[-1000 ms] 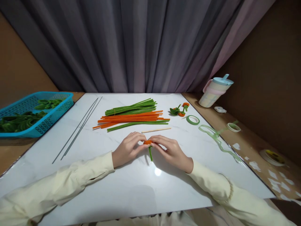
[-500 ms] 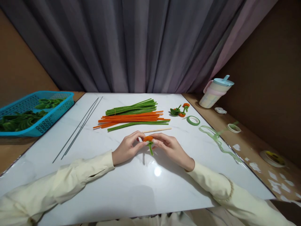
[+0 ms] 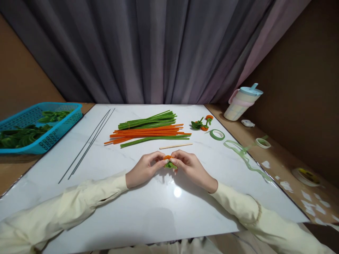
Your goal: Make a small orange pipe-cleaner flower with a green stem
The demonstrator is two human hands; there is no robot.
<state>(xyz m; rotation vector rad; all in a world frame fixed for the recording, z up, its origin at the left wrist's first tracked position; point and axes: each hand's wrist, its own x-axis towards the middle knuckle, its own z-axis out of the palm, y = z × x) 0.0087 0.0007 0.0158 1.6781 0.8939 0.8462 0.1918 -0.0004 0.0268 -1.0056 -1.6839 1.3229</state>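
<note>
Between my two hands is a small pipe-cleaner flower (image 3: 168,157), with a coiled orange top and a green part below. My left hand (image 3: 146,169) pinches its left side with thumb and forefinger. From the right, my right hand (image 3: 194,170) is closed on it the same way. The fingers partly cover the flower. Just beyond my hands lies a thin wooden stick (image 3: 176,145). Farther back are orange pipe cleaners (image 3: 148,132) and a bundle of green pipe cleaners (image 3: 147,121). Several similar orange and green pieces (image 3: 203,124) lie at the back right.
A blue basket (image 3: 57,135) with green leaf shapes stands at the left. Beside it lie thin dark wires (image 3: 91,141). To the right are green tape (image 3: 217,134), a loose green strip (image 3: 243,155), a white tape roll (image 3: 263,143), a tumbler (image 3: 239,104) and white scraps (image 3: 286,186).
The flower has tipped in my fingers: its green stem hung downward before, and now the green underside faces me. My hands have stayed nearly in place.
</note>
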